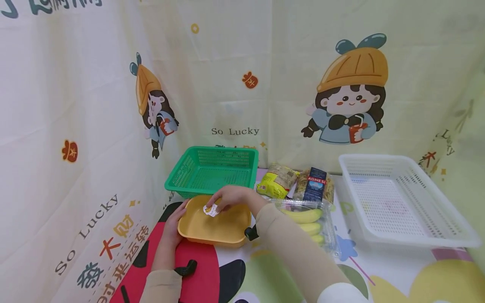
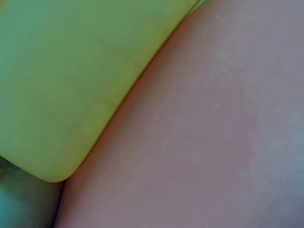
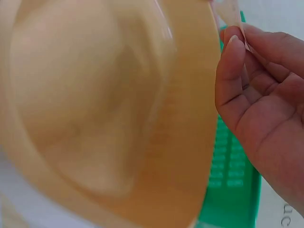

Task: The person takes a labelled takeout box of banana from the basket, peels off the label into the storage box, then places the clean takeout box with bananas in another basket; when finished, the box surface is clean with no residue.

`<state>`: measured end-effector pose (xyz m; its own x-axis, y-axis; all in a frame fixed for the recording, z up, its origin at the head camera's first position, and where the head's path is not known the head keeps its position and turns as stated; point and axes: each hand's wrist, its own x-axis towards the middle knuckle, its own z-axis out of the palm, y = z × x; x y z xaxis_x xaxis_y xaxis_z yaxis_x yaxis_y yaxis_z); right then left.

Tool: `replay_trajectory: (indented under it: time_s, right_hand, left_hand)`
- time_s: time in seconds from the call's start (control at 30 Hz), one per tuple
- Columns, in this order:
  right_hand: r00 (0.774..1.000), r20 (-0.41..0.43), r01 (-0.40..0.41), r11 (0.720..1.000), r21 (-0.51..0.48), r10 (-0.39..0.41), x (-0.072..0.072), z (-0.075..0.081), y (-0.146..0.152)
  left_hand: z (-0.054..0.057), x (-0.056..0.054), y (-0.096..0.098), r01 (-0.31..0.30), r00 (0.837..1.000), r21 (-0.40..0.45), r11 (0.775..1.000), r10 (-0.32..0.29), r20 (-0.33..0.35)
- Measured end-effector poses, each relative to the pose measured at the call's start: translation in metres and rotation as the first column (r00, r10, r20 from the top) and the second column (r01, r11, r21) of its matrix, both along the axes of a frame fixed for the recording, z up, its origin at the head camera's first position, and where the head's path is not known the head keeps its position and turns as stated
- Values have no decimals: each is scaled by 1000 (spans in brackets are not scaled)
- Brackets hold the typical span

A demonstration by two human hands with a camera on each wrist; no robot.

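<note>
A yellow plastic basin stands at the left front, its wall also large in the left wrist view. My left hand holds it from the left side, fingers along the outside by the rim. Over the inside of the basin, my right hand pinches a small white printed label between thumb and fingertips. In the right wrist view the right hand has a thin, translucent film between its fingertips, close by the basin's rim.
Behind the basin stands a green perforated basket. To its right lie a yellow bag, a pasta bag and a clear plastic box with yellow bananas. A white perforated basket is at the right.
</note>
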<state>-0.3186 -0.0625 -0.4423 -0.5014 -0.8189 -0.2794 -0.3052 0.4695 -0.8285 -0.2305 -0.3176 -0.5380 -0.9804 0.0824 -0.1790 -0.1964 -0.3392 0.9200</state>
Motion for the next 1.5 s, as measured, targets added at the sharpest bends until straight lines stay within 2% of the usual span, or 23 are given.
replay_trajectory:
  time_s: [0.47,0.7,0.83,0.97,1.23,1.43,1.5]
  right_hand:
    - [996,24,-92,990,107,90,3,-14,-31]
    - [985,-51,-152,970,190,165,-3,-16,-39]
    - [980,-66,-175,970,167,188,-5,-20,-45]
    - [975,-105,-174,969,175,194,-5,-27,-48]
    - [936,-273,-141,946,292,224,-2,-40,-49]
    - [881,-369,-162,921,353,296,1,-39,-55]
    - [878,-378,-153,920,361,294,0,-40,-56]
  left_hand:
    - [-15,-5,-4,-23,999,40,999,23,-23]
    - [-7,-2,-2,19,1000,111,994,-19,0]
    - [-2,-1,-3,31,999,94,995,-27,-43]
    - [-5,-2,-4,45,998,85,995,-41,-48]
    - [-15,-6,-4,17,999,110,994,-14,-29]
    - [-7,-4,-5,25,999,102,994,-23,-23]
    - [-4,-4,-5,39,999,98,994,-36,-27]
